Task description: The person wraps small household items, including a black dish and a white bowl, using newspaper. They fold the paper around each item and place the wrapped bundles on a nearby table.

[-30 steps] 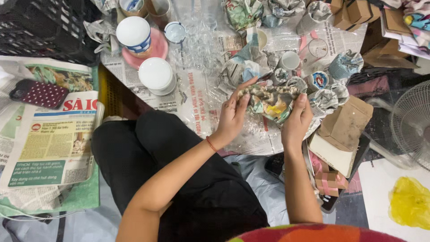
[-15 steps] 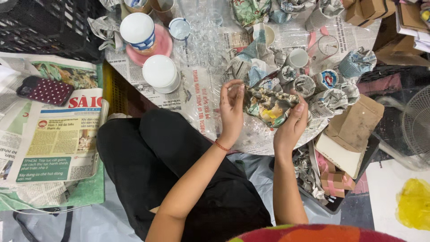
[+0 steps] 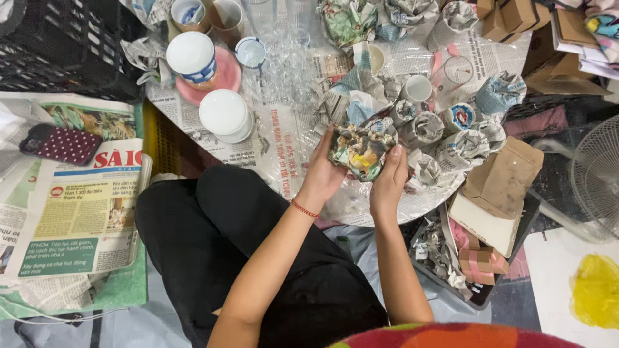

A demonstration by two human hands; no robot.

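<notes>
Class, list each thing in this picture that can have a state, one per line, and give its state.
Newspaper-wrapped bundle: held in both hands.
Left hand: grip on bundle.
Right hand: grip on bundle.
White mug: unwrapped, upright.
Blue-patterned bowl: upside down on pink plate.
Newspaper stack: folded flat.

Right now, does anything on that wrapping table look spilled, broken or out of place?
Nothing stands out. Both hands, left hand and right hand, hold a newspaper-wrapped bundle over the paper-covered table. The white cups sit upside down but look intact. The wrapped cups are crowded, yet no shards or spills are visible.
</notes>
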